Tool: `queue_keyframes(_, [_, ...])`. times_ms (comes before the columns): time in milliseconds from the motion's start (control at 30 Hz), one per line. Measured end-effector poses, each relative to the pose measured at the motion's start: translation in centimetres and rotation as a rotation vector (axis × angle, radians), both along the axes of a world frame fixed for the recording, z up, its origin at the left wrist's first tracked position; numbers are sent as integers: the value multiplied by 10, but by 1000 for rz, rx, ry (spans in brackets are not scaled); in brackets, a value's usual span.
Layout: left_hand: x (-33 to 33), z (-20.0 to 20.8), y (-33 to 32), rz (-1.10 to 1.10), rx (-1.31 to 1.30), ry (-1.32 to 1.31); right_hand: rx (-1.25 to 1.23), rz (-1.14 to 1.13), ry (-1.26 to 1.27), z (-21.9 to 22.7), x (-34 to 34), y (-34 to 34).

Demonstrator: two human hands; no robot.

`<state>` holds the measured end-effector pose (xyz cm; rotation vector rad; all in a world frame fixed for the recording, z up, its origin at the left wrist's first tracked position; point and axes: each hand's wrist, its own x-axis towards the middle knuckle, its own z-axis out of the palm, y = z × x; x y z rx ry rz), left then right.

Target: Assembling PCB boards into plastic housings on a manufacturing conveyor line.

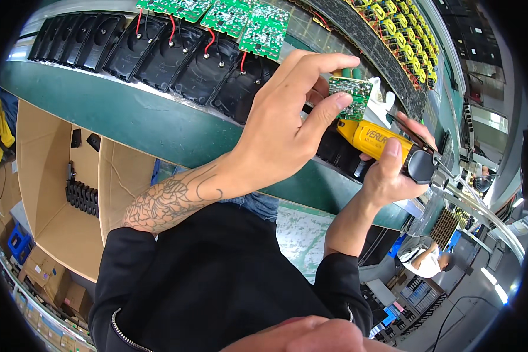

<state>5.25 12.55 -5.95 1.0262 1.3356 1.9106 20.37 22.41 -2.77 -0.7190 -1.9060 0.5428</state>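
My left hand [281, 114] reaches over the bench and pinches a small green circuit board [353, 88] between thumb and fingers. My right hand [390, 176] is closed around a yellow air nipper [369, 136] with a black end cap. Its tapered front end is right at the board's lower edge; whether the jaws touch it is hidden. A white, crumpled-looking piece [383, 101] shows just behind the board. Below and left of my left hand runs a row of black plastic housings [196, 73]. Larger green boards [264, 32] lie along their far side, joined to them by red and black wires.
At the far right is a batch of boards with yellow-wrapped components [402, 41], beside a dark strip [387, 58]. An open cardboard box [47, 199] with black parts inside stands left of me. Another person [422, 258] is in the right background.
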Motion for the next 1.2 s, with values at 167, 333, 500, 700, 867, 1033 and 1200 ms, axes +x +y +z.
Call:
queue_keyframes(167, [1, 0, 0, 4, 6, -11, 10, 1, -14, -1, 1, 1])
queue_keyframes(333, [2, 0, -1, 4, 0, -27, 21, 18, -13, -9, 7, 6])
queue_keyframes(500, [2, 0, -2, 10, 1, -17, 10, 28, 28, -8, 7, 3])
queue_keyframes(700, [2, 0, -2, 11, 2, -16, 1, 8, 51, -9, 6, 4])
queue_keyframes(867, [2, 1, -2, 15, -5, -17, -151, -33, 57, -8, 10, -1])
queue_keyframes(1033, [2, 0, -1, 11, -1, -13, -149, -39, 122, -4, 2, -3])
queue_keyframes(1200, [2, 0, -1, -3, 0, -43, 52, 196, 227, -2, 26, 14])
